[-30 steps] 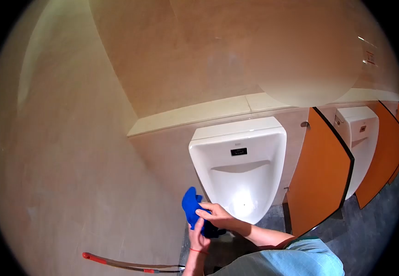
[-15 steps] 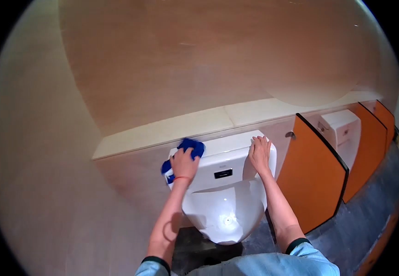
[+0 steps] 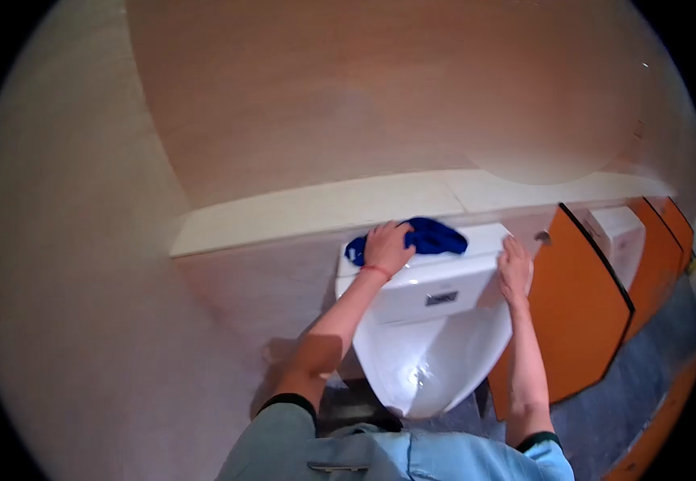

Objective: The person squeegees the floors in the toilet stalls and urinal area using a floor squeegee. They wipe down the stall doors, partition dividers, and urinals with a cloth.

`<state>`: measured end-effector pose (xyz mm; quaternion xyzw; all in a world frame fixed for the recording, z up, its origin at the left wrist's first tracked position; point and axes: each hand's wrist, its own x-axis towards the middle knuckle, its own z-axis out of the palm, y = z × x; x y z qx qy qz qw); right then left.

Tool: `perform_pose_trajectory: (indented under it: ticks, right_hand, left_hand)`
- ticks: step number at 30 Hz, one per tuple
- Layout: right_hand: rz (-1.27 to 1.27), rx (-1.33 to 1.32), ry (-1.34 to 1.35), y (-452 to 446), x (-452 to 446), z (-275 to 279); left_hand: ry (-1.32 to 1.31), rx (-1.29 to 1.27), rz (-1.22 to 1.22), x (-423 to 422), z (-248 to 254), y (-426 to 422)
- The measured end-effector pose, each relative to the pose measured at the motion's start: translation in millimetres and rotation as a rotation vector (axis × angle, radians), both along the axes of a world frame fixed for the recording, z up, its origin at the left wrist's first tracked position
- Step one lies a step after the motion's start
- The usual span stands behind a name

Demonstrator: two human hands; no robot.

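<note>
A white urinal (image 3: 436, 353) hangs on the wall in front of me, with a small dark sensor panel (image 3: 442, 298) on its upper front. My left hand (image 3: 388, 248), a red string round its wrist, presses a blue cloth (image 3: 438, 238) onto the left part of the urinal's top; the cloth spreads out on both sides of the hand. My right hand (image 3: 513, 268) rests on the top right corner of the urinal, fingers stretched over the edge, holding nothing.
A pale ledge (image 3: 324, 204) runs along the wall above the urinal. An orange partition (image 3: 576, 313) stands close on the right, with a second urinal (image 3: 619, 239) and more orange partitions beyond. The floor (image 3: 604, 417) is dark tile.
Both hands first held the cloth together in front of the urinal, then parted onto its top. The left hand has since wiped the cloth rightward from the left corner. The red-handled tool has left view.
</note>
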<state>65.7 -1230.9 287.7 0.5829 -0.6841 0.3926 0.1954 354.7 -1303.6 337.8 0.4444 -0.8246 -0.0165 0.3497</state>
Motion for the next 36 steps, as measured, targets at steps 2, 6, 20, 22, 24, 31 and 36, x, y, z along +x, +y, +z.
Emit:
perform_pose_trajectory:
  ticks: [2,6,20,22,24,31,36]
  right_hand:
    - [-0.031,-0.015,0.035,-9.1,-3.4,-6.3]
    - [-0.037,-0.014,0.042,-9.8,-1.3,-11.5]
    - [-0.049,-0.124,0.065,-21.4,-2.2,-22.5]
    - [-0.045,-0.14,0.052,-15.4,-0.4,-19.9]
    - [-0.03,-0.146,0.048,-19.5,-4.0,-21.1]
    - [0.102,-0.066,0.057,-7.2,-19.9,-15.1]
    - [0.382,0.017,-0.028,0.2,-60.0,1.7]
  left_hand:
    - [0.086,-0.044,0.005,64.2,15.8,-14.4]
    - [0.139,-0.344,0.433,200.8,45.0,-36.7]
    - [-0.497,0.172,0.831,102.6,36.7,-154.4]
    - [-0.41,0.095,0.715,37.0,28.6,-147.1]
    - [-0.306,0.046,0.512,-37.9,23.7,-134.4]
    - [-0.159,-0.061,0.057,-250.9,12.7,-85.3]
    - [-0.145,-0.173,-0.186,-301.9,4.1,-49.6]
